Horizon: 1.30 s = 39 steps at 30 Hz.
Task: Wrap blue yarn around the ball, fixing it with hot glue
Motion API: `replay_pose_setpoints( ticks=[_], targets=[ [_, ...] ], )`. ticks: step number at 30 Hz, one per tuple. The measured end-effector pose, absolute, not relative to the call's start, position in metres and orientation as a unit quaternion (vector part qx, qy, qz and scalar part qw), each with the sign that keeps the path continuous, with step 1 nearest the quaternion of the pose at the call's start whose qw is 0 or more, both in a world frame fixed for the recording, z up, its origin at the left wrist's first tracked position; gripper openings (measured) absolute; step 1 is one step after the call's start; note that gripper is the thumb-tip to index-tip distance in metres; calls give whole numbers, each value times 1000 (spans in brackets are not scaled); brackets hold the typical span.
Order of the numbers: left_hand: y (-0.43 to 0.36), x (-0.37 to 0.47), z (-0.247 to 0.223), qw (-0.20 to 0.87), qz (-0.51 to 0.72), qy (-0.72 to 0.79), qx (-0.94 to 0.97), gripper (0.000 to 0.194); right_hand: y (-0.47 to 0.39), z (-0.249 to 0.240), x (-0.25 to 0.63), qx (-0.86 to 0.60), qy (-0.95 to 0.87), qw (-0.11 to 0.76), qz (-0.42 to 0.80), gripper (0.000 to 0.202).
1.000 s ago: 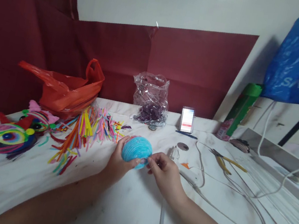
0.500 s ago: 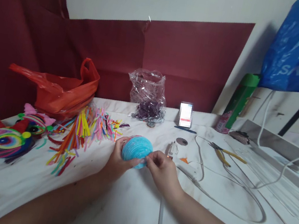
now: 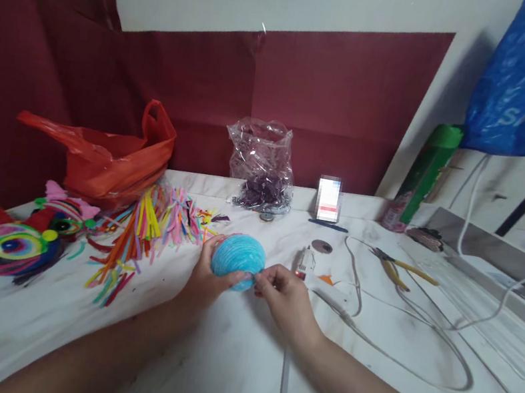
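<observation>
Head view. We list:

Item: one blue ball (image 3: 239, 257), between both hands, above the counter (image 3: 190, 373).

Left hand (image 3: 205, 274): fingers clasped around the ball's left side, thumb across its lower front.

Right hand (image 3: 279, 292): thumb and fingers together at the ball's right edge; whether they pinch a loose end, we cannot tell.

Condition: blue rows cover the side facing us, apart from what the thumb hides. We judge this covering well advanced; the far side is hidden, so any remainder there goes unrecorded. We see no ears or eye on the ball; the near figure (image 3: 12, 247), at left, has both.

Nearby: a glue gun (image 3: 333, 298), just beyond the right hand; pliers (image 3: 414, 272), farther right; colored strips (image 3: 150, 217), left, before a red bag (image 3: 106, 162).
</observation>
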<state>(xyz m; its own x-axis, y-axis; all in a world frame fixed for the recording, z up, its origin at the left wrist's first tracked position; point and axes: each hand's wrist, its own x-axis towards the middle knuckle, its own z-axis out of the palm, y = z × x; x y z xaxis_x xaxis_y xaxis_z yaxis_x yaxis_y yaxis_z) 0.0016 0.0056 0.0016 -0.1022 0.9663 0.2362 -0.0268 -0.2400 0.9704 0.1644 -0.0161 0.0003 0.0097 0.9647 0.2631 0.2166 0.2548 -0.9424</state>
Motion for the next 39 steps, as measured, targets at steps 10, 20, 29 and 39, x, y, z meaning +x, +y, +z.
replay_pose_setpoints(
  ticks=[10, 20, 29, 39],
  targets=[
    [8, 2, -4, 379, 554, 451, 589, 81, -13, -1, 166, -514, -596, 500, 363, 23],
    [10, 0, -6, 391, 546, 476, 568, 83, -15, 0, 166, -512, -594, 508, 357, 21],
    [9, 3, -7, 420, 555, 451, 558, 84, -16, 1, 166, -516, -605, 501, 341, 21],
    [6, 3, -2, 464, 557, 420, 547, 73, -15, 3, 166, -527, -600, 497, 339, 23]
  ],
)
